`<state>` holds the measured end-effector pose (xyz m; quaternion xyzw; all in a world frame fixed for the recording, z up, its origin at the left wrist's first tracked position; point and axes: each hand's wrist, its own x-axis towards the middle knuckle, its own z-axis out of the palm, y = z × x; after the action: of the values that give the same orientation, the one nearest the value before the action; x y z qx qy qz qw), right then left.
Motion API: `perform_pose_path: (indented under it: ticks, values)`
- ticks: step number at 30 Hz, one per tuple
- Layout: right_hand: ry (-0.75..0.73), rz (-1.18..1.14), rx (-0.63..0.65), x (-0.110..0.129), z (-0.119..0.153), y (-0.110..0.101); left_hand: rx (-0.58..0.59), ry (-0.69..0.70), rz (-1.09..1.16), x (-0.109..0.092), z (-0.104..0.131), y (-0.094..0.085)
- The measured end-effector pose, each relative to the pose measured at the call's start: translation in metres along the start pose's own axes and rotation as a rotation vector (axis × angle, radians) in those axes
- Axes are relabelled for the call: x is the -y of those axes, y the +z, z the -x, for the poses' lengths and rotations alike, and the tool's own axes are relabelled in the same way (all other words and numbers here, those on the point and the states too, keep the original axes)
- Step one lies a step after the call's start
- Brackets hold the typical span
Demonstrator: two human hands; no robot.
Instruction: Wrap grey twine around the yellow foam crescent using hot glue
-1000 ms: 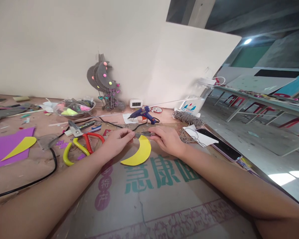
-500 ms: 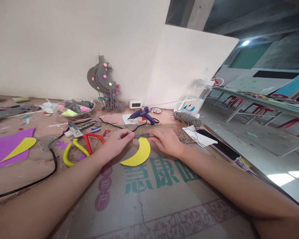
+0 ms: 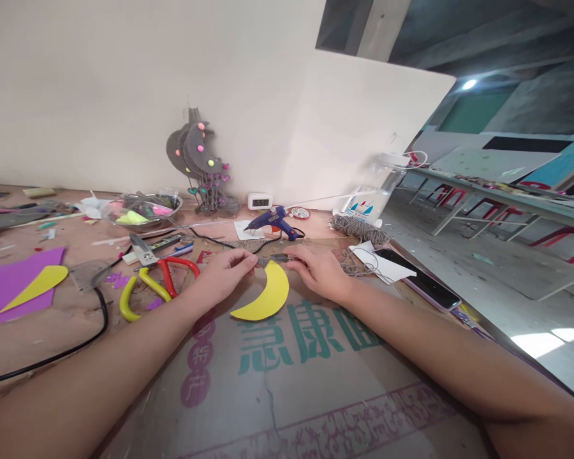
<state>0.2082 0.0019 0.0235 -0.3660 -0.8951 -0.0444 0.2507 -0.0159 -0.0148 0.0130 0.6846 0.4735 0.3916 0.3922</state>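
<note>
A yellow crescent lies on the printed cardboard, its upper tip between my two hands. Grey yarn runs across that tip. At its left end, my left hand pinches the yarn between thumb and forefinger. My right hand has its fingers closed on the other end, just right of the crescent. Fingertips partly hide what each hand grips.
Behind my hands lies a blue glue gun with a black cord. Red-and-yellow-handled scissors and purple sheets are on the left. A yarn bundle, a phone and a clear jar stand or lie right.
</note>
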Motion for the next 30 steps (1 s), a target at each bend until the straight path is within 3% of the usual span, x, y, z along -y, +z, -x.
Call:
perform_pose_path:
  ticks: [8,17,30]
  values:
    - [0.293,-0.157,-0.122,-0.012,-0.002,0.005,-0.016,0.002,-0.002,-0.004,0.001,0.0]
    - [-0.012,-0.024,-0.001,0.002,0.0,-0.001,-0.015,0.006,-0.016,0.0,0.0,0.0]
    - [-0.036,0.062,0.037,0.0,-0.001,0.001,0.013,0.009,-0.037,-0.002,0.0,-0.001]
